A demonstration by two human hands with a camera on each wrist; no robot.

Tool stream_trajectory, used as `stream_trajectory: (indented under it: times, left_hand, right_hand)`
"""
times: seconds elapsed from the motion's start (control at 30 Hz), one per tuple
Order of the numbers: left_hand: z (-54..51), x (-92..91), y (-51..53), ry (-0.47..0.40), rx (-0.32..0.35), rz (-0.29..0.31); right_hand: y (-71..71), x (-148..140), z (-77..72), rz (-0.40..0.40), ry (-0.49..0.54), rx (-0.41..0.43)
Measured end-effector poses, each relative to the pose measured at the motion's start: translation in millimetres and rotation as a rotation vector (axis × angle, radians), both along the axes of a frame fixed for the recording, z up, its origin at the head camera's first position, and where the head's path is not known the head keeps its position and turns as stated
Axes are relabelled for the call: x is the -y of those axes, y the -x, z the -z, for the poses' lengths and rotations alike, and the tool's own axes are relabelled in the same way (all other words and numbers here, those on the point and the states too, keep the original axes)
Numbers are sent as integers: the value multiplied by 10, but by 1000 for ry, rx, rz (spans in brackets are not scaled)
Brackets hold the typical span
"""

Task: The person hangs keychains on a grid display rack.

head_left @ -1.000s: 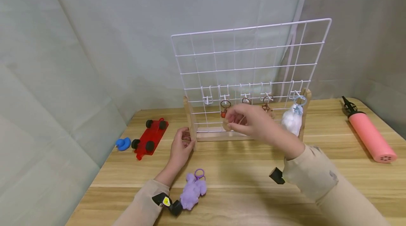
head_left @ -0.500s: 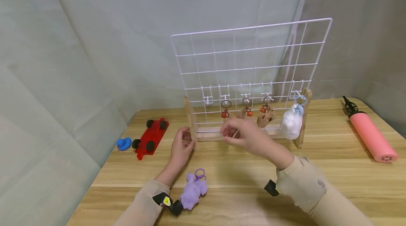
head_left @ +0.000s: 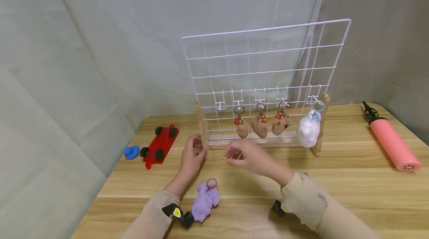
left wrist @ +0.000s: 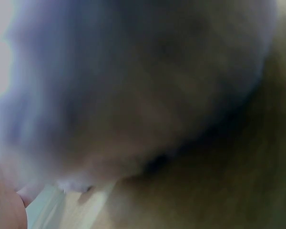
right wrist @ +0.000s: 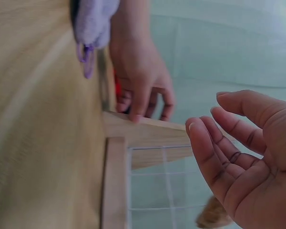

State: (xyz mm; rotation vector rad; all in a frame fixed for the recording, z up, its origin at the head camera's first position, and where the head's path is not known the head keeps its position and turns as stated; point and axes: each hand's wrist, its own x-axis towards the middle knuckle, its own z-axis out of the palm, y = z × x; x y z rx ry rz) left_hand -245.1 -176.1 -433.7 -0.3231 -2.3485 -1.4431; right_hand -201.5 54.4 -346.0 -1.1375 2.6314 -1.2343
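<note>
A white wire grid rack (head_left: pixel 248 71) stands on wooden legs. My left hand (head_left: pixel 191 157) is at its left wooden leg (head_left: pixel 202 129), thumb on the front edge and bent fingers along the outer side, as the right wrist view also shows. In front of the rack, my right hand (head_left: pixel 249 157) hovers with loosely bent fingers and nothing between them. Several brown plush keychains (head_left: pixel 259 125) and a white plush keychain (head_left: pixel 309 129) hang from hooks. A leftmost hook (head_left: pixel 219 105) is bare. The purple plush keychain (head_left: pixel 204 201) lies near my left forearm. The left wrist view is mostly blurred.
Left of the rack lie a red toy car (head_left: pixel 160 146) with black wheels and a blue rubber duck (head_left: pixel 131 152). A pink hand pump (head_left: pixel 392 142) with a black nozzle lies at the right of the wooden table (head_left: pixel 352 194). Pale curtains hang behind.
My right hand has let go of the leftmost brown plush keychain and drawn down and left, away from the rack. That keychain now hangs freely. My left hand has stayed at the leg.
</note>
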Motion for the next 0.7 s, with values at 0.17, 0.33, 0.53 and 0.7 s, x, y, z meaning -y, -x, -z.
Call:
stream_trajectory:
  times: [0.17, 0.33, 0.53, 0.7]
  left_hand:
    - [17, -8, 5, -4, -15, -3]
    - [12, -13, -1, -16, -2, -4]
    - [-17, 0, -11, -23, 10, 1]
    - [-18, 6, -6, -13, 1, 2]
  right_hand:
    - [31, 70, 148, -5, -21, -1]
    - [44, 153, 220, -16, -34, 1]
    - [40, 273, 301, -34, -61, 45]
    - [53, 347, 402, -53, -70, 64]
